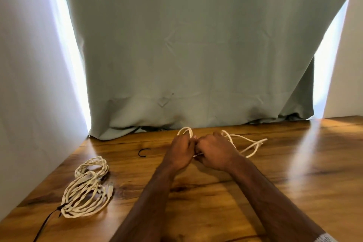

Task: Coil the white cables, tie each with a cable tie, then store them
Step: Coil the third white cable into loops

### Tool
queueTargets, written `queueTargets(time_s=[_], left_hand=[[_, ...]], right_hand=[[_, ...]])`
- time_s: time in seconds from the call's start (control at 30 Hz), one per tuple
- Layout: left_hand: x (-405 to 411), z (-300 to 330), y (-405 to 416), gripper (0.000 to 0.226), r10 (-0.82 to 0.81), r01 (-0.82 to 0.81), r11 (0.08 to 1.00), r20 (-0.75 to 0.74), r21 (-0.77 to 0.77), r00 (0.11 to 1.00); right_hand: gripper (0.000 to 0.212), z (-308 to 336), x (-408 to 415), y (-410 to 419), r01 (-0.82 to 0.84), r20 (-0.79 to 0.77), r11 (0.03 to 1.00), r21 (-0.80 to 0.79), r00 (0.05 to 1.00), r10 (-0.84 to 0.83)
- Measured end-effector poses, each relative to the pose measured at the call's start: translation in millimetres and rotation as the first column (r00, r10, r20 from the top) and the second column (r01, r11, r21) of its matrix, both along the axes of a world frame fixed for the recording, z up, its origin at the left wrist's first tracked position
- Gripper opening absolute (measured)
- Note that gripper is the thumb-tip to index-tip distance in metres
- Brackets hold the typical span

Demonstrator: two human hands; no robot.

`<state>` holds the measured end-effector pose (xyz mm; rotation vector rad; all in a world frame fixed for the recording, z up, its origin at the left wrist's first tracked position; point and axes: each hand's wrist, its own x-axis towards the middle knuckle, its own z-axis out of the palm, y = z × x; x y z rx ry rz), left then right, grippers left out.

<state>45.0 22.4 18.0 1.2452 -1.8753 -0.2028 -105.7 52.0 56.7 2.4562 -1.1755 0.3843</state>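
Wooden table (255, 192): your left hand (181, 151) and right hand (214, 151) curl around the white cable (249, 146); its loops emerge behind your knuckles, fingertips hidden.

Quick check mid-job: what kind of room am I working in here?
Probably a home room, at a window: a polished wooden table pushed against a grey-green fabric curtain with daylight showing at its edges. No workshop fixtures show.

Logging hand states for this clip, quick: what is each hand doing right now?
Left hand: fingers curled, gripping the white cable at its looped end.
Right hand: fingers curled around the same cable, beside the left hand.
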Motion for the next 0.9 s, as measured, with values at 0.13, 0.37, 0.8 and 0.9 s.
queueTargets(time_s=[0.13,0.37,0.8,0.9], left_hand=[[-11.8,9.2,8.4,0.028,-0.001,-0.012,0.998,0.209,0.062,0.978],[-18.7,21.4,20.8,0.043,-0.256,0.253,0.922,-0.031,0.294,0.966],[0.8,100.0,-0.1,0.034,0.096,-0.1,0.995,0.335,-0.006,0.937],[18.0,110.2,0.6,0.032,0.094,-0.103,0.994,0.249,0.022,0.964]], right_hand=[[0.022,-5.1,-23.7,0.4,-0.052,-0.113,0.989,-0.139,0.993,0.036],[0.027,-3.2,-107.0,4.8,0.048,0.349,0.998,0.043,0.935,-0.06],[0.009,66.4,-187.6,-8.0,0.289,0.967,0.927,0.238,-0.158,-0.199],[0.007,70.5,-201.3,-4.4,0.32,0.982,0.933,0.163,0.042,-0.186]])
